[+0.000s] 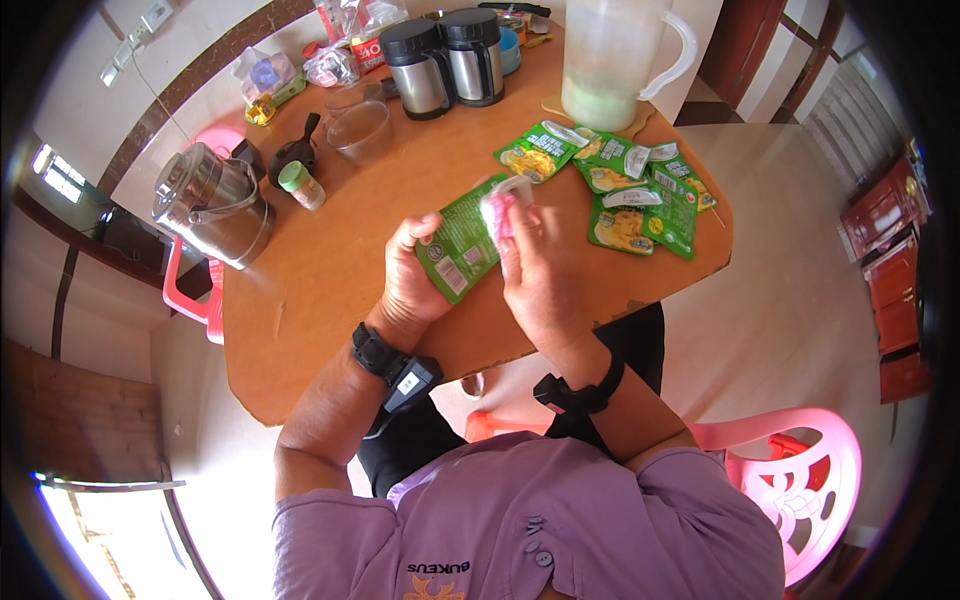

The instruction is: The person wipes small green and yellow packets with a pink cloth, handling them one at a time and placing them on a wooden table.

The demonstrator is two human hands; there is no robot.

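Note:
Between the thumb and fingers of my left hand (pixel 411 274) is a green food pouch (pixel 463 244), tilted, its printed back with a barcode towards me. My right hand (pixel 541 274), a little blurred, grips a pink-and-white cloth (pixel 501 212) and presses it against the pouch's right edge near the top. Whether the cloth is fabric or paper is hard to tell. To the right lie several similar pouches: one (pixel 543 150) sits apart at the left of the group, and another (pixel 621 223) lies partly under a pouch turned barcode side up (pixel 673 210).
A wooden table (pixel 337 300) has chipped edges. A plastic pitcher (pixel 606 67) stands at the back right. Further left are two steel mugs (pixel 417 75), a glass pot (pixel 358 129), a green-capped shaker (pixel 301 184), a dark teapot (pixel 289 159) and a steel container (pixel 217 202). I sit on a pink chair (pixel 814 480).

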